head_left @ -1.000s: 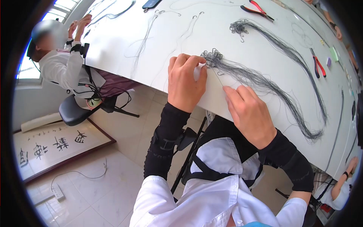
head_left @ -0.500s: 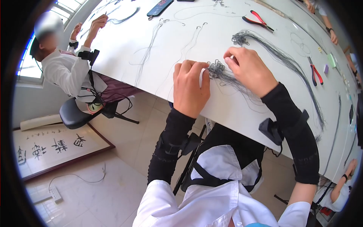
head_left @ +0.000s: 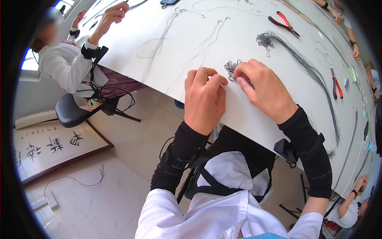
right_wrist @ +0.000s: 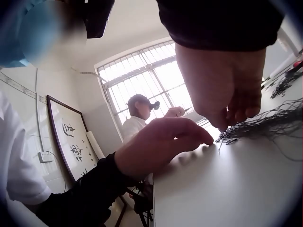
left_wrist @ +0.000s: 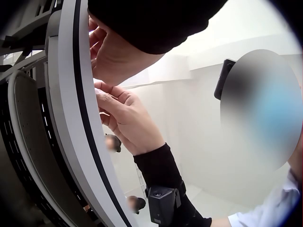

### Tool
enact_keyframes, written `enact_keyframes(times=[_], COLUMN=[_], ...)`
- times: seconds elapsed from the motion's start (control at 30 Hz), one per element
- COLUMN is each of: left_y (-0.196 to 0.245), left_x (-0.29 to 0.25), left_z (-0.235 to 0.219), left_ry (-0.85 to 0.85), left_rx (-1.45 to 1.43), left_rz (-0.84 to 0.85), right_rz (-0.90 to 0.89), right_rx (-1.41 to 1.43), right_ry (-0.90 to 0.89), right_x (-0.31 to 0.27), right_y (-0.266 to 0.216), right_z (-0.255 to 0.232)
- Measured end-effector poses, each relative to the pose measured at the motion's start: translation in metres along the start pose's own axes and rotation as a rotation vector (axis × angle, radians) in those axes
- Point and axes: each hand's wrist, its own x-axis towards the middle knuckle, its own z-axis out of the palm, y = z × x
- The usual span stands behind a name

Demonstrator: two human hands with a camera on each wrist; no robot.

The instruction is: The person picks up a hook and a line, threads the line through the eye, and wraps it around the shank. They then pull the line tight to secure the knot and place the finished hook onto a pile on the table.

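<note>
Both hands were at the near edge of the white table (head_left: pixel 131 44). Left hand (head_left: pixel 203 99) had its fingers curled, tips down on the tabletop just left of the wire bundle (head_left: pixel 232 68); whether it pinched a strand couldn't be told from any view. Right hand (head_left: pixel 266 91) sat just right of it, fingertips curled and pinching into the hooked end of that bundle, grasping strands. The right wrist view showed those fingers (right_wrist: pixel 236 111) gripping the dark wires (right_wrist: pixel 265 125) at the table surface, with the left hand's tips (right_wrist: pixel 201 137) just beside, a small gap between.

Beyond the grip, a second, longer bundle (head_left: pixel 302 63) ran off to the right and away. Two thin loose wires (head_left: pixel 211 38) lay up and left of the grip. Further out: red-handled pliers (head_left: pixel 284 20) past the long bundle, another red pair (head_left: pixel 336 85) far right. Another person in a white coat (head_left: pixel 63 65) sat at the table's far left.
</note>
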Motion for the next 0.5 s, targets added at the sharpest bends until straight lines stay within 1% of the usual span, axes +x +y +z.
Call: enact_keyframes(times=[0.17, 0.27, 0.37, 0.5], left_y=[-0.003, -0.003, -0.003, 0.0], left_x=[-0.001, -0.004, -0.002, -0.002], left_z=[0.001, -0.002, -0.003, -0.003], left_ry=[-0.008, -0.002, 0.046, 0.09], left_rx=[0.021, -0.004, 0.023, 0.015], left_rz=[0.046, -0.003, 0.01, -0.001], right_rz=[0.018, 0.009, 0.011, 0.011], right_rx=[-0.038, -0.016, 0.021, -0.018], right_ry=[-0.016, -0.003, -0.024, -0.018], right_x=[-0.003, -0.005, -0.008, -0.01], right_y=[-0.002, -0.003, -0.007, -0.01], right_z=[-0.001, -0.002, -0.002, 0.008])
